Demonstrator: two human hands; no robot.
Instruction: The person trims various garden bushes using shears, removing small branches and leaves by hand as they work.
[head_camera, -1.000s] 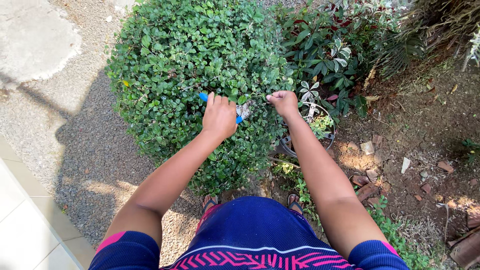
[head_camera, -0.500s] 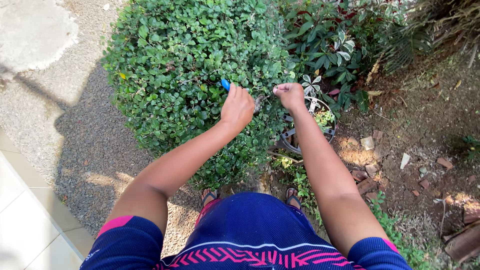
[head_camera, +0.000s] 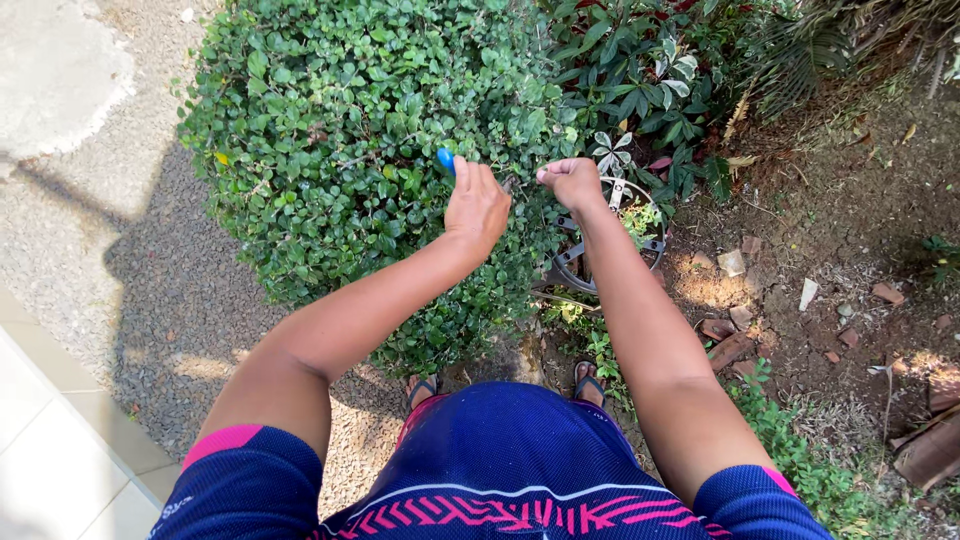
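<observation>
The left hand (head_camera: 478, 205), mid-frame, is closed around a blue-handled tool (head_camera: 445, 159) over the round green bush (head_camera: 340, 150) filling the upper left. The right hand (head_camera: 572, 182) pinches a sprig at the bush's edge, above a metal ring stand (head_camera: 600, 262).

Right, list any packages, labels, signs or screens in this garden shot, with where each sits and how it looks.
None in view: no package, sign or screen. Nearest to a label is small pale print on the left sleeve of the dark blue and pink shirt, too small to make out. The left hand holds a blue-handled tool over the round green bush; the right hand pinches a twig.
</observation>
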